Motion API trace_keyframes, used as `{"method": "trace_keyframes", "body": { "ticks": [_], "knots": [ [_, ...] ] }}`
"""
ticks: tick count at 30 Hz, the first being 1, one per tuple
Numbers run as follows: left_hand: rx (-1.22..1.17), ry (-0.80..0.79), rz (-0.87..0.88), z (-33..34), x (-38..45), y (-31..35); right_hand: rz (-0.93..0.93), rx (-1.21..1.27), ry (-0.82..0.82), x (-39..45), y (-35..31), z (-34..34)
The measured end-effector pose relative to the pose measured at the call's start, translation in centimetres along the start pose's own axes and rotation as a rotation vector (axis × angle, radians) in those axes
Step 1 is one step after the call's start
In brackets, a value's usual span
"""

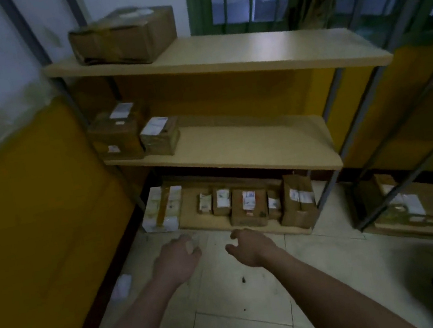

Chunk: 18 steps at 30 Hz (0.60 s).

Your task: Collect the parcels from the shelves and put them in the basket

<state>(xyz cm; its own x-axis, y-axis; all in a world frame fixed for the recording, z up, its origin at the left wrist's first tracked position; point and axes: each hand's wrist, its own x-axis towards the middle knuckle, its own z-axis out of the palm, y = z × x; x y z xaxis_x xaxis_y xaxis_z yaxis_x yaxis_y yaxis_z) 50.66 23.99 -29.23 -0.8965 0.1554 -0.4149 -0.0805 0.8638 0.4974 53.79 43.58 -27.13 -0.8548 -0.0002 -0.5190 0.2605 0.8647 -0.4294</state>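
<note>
— Parcels first: where do they sit?
— On the pale wooden shelves (220, 57) against the yellow wall. At the far left of the top board lies a large brown cardboard box (123, 36). Below it, on the middle board's left end, a taped brown carton with a white label (116, 134) touches a smaller labelled brown parcel (160, 136) on its right.
— And lower down?
— On the bottom board, from left to right: a white flat package with brown tape (161, 211), then a row of small brown labelled parcels (248, 205) standing close together.
— The hands?
— Both hover over the tiled floor (246, 296) just near of the bottom board. The left hand (178, 259) has its fingers curled under and grips nothing I can make out; the right hand (249, 247) hangs loosely curled, empty.
</note>
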Motion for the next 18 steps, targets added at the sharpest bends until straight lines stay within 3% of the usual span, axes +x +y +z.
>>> {"method": "trace_keyframes", "body": {
  "ticks": [7, 12, 18],
  "knots": [
    [-0.236, -0.069, -0.101, 5.0, 16.3, -7.3, 0.233, 0.300, -0.082, 18.4, 1.7, 9.0],
    [-0.376, -0.210, -0.154, 12.1, 27.2, -14.6, 0.361, 0.313, -0.185, 30.4, 5.8, 17.2],
    [-0.489, -0.097, -0.162, 17.5, 47.4, -17.7, 0.331, 0.358, -0.065, 51.7, 9.5, 18.6]
  ]
}}
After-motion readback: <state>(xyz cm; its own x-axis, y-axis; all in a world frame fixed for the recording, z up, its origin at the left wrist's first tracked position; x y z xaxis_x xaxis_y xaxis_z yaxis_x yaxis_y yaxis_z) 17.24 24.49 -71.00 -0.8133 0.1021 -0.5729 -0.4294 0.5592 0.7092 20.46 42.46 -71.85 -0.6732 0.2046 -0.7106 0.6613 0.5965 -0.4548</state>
